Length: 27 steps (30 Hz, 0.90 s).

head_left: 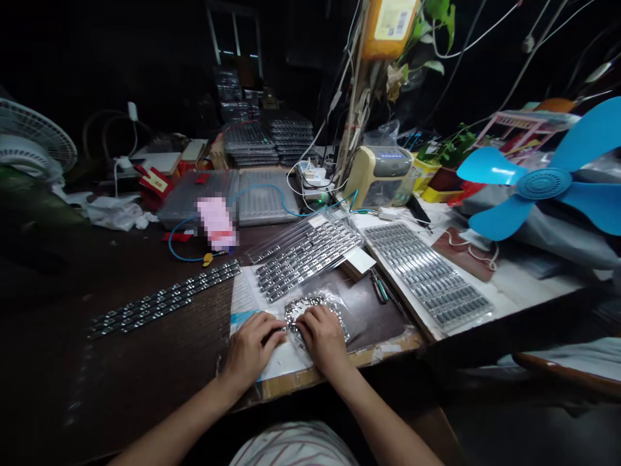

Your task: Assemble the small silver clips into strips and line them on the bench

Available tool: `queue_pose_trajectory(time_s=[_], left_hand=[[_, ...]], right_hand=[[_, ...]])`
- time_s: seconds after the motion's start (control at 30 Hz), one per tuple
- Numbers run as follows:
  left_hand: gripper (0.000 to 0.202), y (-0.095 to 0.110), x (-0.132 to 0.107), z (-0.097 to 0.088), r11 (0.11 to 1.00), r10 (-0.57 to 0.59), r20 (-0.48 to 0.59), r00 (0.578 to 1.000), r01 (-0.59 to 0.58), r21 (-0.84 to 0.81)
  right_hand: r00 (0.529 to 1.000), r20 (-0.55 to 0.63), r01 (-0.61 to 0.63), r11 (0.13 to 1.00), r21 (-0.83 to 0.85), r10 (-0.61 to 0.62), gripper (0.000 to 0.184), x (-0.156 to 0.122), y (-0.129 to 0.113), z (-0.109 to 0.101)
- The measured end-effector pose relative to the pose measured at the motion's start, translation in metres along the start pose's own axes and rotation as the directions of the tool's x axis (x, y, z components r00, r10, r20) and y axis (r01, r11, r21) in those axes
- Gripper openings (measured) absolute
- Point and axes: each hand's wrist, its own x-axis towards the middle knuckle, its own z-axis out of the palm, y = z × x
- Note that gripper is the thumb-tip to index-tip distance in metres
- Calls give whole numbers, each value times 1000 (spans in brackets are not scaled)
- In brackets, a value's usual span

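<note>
My left hand (253, 348) and my right hand (323, 336) rest close together near the front edge of the dark desk (160, 362). Both lie over a small heap of tiny shiny metal parts (310, 307) on a white sheet. Their fingers are curled and pinched at the heap; what each one holds is too small to make out. Just beyond the heap lies a clear tray (305, 249) with rows of the same small parts. Long strips of parts (165, 301) lie to the left.
A second filled tray (427, 272) lies at the right. A blue fan (543, 184) stands far right, a white fan (33, 145) far left. Stacked trays (272, 139), a beige machine (381, 175), cables and a pink blurred object (216, 223) crowd the back.
</note>
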Motion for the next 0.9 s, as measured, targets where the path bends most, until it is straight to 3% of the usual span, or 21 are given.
queue_pose_trajectory(time_s=[0.23, 0.9], left_hand=[[13, -4, -5, 7, 996, 54, 32, 998, -56, 74], [12, -5, -6, 6, 1000, -12, 3, 1000, 12, 5]], right_hand=[[999, -39, -12, 999, 46, 14, 9, -1, 1, 3], [999, -50, -5, 998, 62, 8, 13, -1, 2, 4]])
